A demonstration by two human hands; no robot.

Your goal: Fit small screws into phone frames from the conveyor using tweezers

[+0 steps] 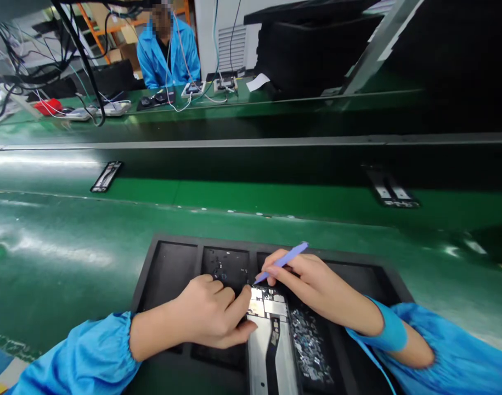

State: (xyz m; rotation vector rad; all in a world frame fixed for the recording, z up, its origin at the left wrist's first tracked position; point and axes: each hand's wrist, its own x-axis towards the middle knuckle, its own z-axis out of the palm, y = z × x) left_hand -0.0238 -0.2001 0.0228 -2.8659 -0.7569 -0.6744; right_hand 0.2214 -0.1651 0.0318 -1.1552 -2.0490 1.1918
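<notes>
An opened smartphone (261, 359), with circuit parts at its top end and a black ribbon cable down its middle, lies before me. My left hand (215, 310) is at its upper left side, fingers curled, with index fingertip and thumb against the edge. My right hand (302, 277) pinches a purple plastic pry stick (292, 254) like a pen. The stick's lower tip is at the phone's top left corner, close to my left index finger. What lies exactly under the tip is too small to make out. Beneath the phone is a black compartment tray (174, 239).
Many small metal parts (310, 345) fill a tray compartment right of the phone; tiny pieces (221, 263) lie in an upper one. Two phone frames (106, 176) lie on the green conveyor belt (234, 195). A blue wrist strap cord (372, 356) hangs from my right wrist. A person sits opposite.
</notes>
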